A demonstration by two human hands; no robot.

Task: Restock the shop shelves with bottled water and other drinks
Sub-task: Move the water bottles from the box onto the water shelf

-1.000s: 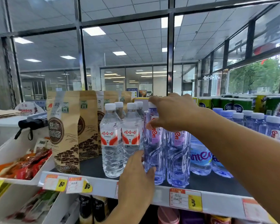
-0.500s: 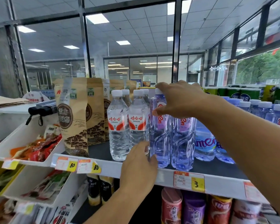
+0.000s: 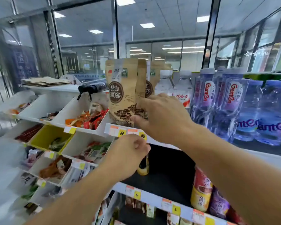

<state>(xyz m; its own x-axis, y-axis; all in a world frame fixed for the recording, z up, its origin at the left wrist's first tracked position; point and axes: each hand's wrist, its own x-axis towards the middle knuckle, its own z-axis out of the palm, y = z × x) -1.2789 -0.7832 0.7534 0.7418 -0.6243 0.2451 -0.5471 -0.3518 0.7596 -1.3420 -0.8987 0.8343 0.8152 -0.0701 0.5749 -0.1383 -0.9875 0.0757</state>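
Purple-labelled water bottles stand in rows on the top shelf, with larger blue-labelled bottles to their right. Clear water bottles with red-and-white labels stand behind my right hand. My right hand reaches left of the bottles, fingers spread, and touches the lower part of the brown tea bags; its thumb is at the bag's base. My left hand hovers with curled fingers in front of the shelf's price rail. Nothing shows in it.
White and yellow snack bins step down on the left. A folded black umbrella lies behind them. On the lower shelf stand a small yellow bottle and drink cups. Glass walls rise behind the shelf.
My right hand has left the purple bottle's cap and moved left to the tea bags. My left hand has dropped from the bottles' base to the shelf edge. The view has swung left.
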